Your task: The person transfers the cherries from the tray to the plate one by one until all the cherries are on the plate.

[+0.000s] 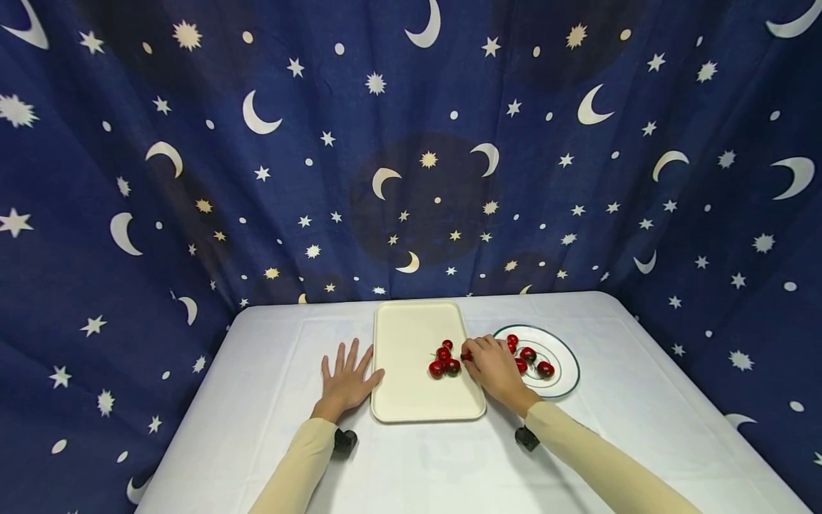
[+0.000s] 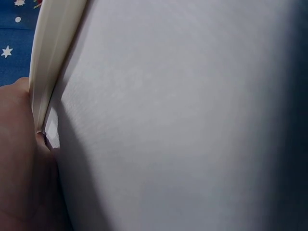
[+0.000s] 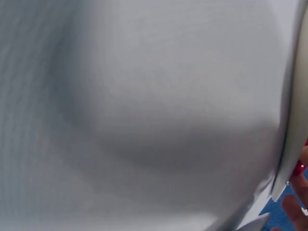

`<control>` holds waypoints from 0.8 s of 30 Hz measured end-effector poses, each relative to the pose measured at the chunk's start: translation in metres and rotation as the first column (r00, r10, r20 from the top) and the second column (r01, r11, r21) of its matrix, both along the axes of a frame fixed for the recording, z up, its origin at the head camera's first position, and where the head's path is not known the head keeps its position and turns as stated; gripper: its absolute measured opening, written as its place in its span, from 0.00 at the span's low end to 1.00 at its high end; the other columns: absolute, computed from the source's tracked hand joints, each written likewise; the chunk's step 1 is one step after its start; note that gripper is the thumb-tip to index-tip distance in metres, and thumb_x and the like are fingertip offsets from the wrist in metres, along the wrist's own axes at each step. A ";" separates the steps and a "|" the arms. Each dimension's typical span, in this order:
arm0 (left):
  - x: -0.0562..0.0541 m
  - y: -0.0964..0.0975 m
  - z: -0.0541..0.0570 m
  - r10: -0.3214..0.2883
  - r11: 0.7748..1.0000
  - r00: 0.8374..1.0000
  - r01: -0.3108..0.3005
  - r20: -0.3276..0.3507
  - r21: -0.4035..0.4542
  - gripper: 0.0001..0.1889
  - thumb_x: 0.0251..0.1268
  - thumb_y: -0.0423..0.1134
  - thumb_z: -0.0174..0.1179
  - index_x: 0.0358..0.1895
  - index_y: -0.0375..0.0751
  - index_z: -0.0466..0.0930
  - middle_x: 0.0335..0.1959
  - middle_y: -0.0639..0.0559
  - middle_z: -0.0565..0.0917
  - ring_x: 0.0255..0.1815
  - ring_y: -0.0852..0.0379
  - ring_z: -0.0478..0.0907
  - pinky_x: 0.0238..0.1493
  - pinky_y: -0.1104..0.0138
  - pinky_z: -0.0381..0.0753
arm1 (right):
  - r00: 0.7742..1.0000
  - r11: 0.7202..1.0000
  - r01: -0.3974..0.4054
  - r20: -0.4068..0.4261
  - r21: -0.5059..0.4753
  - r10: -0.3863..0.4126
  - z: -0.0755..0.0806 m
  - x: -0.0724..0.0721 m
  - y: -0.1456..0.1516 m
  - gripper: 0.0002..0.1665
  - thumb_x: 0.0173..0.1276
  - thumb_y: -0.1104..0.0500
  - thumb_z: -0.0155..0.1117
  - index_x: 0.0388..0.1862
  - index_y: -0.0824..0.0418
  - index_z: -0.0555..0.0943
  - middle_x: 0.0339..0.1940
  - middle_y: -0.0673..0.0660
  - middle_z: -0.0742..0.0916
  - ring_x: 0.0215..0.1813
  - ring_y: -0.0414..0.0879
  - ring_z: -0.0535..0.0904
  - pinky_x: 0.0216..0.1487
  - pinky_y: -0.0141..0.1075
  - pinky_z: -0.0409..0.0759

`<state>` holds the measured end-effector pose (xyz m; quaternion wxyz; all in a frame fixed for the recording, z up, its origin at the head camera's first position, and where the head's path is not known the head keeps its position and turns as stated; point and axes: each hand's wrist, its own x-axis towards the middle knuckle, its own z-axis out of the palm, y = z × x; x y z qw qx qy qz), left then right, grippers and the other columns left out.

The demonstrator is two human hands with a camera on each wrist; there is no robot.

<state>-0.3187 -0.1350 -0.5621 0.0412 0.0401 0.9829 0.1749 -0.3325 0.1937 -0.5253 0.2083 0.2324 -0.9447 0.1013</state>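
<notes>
A cream rectangular tray (image 1: 411, 400) lies in the middle of the table, with several dark red cherries (image 1: 437, 369) clustered on its right half. Over the tray's right rim, my right hand (image 1: 496, 368) pinches a cherry (image 1: 467, 356) in its fingertips; the right wrist view also catches that red cherry (image 3: 299, 167) at its right edge. My left hand (image 1: 347, 385) rests with fingers spread beside the tray, its thumb on the left rim. To the right, a white plate (image 1: 568, 371) with a dark green edge bears several more cherries (image 1: 545, 369), some partly hidden by my right hand.
A white cloth (image 1: 424, 471) covers the table. Behind and at both sides hangs a dark blue curtain (image 1: 308, 178) with moons and stars. A black wrist camera (image 1: 344, 442) sits under the left wrist, another (image 1: 527, 437) under the right.
</notes>
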 end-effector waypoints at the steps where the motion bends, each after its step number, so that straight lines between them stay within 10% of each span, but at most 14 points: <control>1: 0.000 0.000 0.000 -0.001 1.000 1.000 0.001 0.000 0.000 0.41 0.74 0.74 0.37 0.84 0.63 0.48 0.88 0.50 0.38 0.89 0.40 0.29 0.82 0.34 0.25 | 1.000 1.000 0.001 0.001 -0.003 -0.001 0.000 0.000 0.000 0.12 0.64 0.58 0.76 0.42 0.53 0.81 0.43 0.54 0.91 0.52 0.55 0.82 0.54 0.54 0.77; 24: -0.001 -0.001 -0.002 0.001 1.000 1.000 -0.001 0.009 0.007 0.41 0.74 0.74 0.38 0.84 0.63 0.47 0.88 0.50 0.38 0.89 0.40 0.28 0.82 0.34 0.24 | 0.991 0.994 0.083 -0.099 -0.068 -0.089 0.003 -0.004 0.038 0.14 0.61 0.64 0.72 0.46 0.58 0.86 0.46 0.58 0.88 0.51 0.57 0.81 0.53 0.55 0.76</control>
